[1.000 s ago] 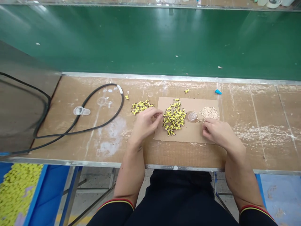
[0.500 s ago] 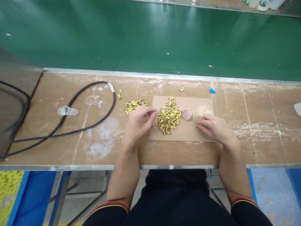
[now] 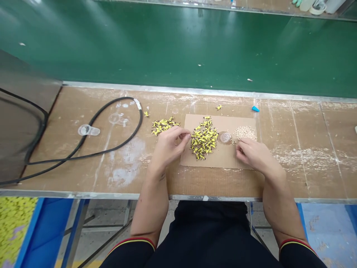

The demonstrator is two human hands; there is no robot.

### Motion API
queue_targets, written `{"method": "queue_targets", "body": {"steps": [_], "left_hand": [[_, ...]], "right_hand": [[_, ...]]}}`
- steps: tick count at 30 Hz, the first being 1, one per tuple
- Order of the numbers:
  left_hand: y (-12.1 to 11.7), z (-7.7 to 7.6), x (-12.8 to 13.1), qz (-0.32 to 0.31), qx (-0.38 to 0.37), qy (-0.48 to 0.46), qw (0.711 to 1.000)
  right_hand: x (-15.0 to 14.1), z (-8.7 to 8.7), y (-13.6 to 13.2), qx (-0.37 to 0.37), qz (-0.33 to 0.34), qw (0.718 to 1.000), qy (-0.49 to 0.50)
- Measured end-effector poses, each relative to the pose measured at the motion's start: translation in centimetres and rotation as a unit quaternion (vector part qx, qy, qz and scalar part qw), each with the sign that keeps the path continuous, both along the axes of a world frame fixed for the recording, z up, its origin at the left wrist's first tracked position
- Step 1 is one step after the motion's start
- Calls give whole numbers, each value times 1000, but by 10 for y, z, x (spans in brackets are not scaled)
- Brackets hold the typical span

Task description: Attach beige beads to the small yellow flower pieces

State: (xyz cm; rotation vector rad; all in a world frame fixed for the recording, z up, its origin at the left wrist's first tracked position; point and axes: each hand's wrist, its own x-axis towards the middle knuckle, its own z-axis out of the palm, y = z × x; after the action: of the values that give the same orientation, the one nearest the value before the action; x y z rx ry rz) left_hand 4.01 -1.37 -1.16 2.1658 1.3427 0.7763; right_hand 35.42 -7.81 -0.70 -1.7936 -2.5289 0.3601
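My left hand is closed in a pinch, thumb and forefinger meeting at the left edge of a pile of small yellow-and-black figures; whatever is between the fingertips is too small to name. Beyond that wrist lies a smaller heap of the same yellow pieces. My right hand has its fingers curled together just in front of a pile of tiny cream-coloured pieces; its fingertips hide anything they hold. Between the two piles sits a small round clear dish. A flat cardboard sheet lies under both piles and the dish.
A black cable loops over the left of the bench, beside a clear plastic spoon-like piece. A small blue cone-shaped piece lies behind the cardboard. Beyond the bench's metal edge runs a green surface. A blue bin with yellow pieces stands below left.
My right hand's fingers have curled in more tightly beside the cream pieces. My left hand's fingertips have come together at the yellow pile. The whole view has shifted slightly.
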Motion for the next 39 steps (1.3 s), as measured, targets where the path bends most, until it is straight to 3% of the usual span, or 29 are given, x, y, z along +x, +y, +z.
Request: {"method": "queue_targets", "body": {"steps": [4, 7, 9, 12, 16, 19, 22, 25, 28, 31, 34, 39], "left_hand": [[0, 2, 0, 4, 12, -16, 1000], [-5, 5, 7, -6, 34, -75, 997], [-13, 7, 18, -38, 23, -145, 988], [-32, 10, 42, -131, -72, -230, 962], [-52, 7, 69, -175, -213, -279, 920], [-57, 1, 78, -173, -297, -335, 877], [-58, -3, 81, -165, -352, -373, 843], [-58, -3, 80, -168, -371, -387, 827], [-59, -4, 78, -160, -303, -361, 867], [-60, -9, 78, -141, -114, -323, 929], [-59, -14, 80, -142, 34, -313, 939], [-57, -17, 82, -153, 114, -278, 941]], "right_hand": [[14, 8, 0, 12, 14, 989, 148], [17, 15, -2, 32, 40, 960, 276], [11, 19, -5, 40, 70, 935, 345], [-7, 21, -9, 52, 103, 903, 414], [-28, 19, -13, 63, 90, 890, 443], [-36, 16, -13, 89, 86, 891, 437], [-40, 12, -13, 133, 86, 889, 430], [-41, 7, -13, 180, 85, 886, 418], [-42, 5, -13, 207, 86, 879, 420], [-43, 7, -12, 206, 83, 874, 432], [-45, 11, -12, 210, 72, 871, 437], [-46, 12, -14, 209, 46, 876, 432]]}}
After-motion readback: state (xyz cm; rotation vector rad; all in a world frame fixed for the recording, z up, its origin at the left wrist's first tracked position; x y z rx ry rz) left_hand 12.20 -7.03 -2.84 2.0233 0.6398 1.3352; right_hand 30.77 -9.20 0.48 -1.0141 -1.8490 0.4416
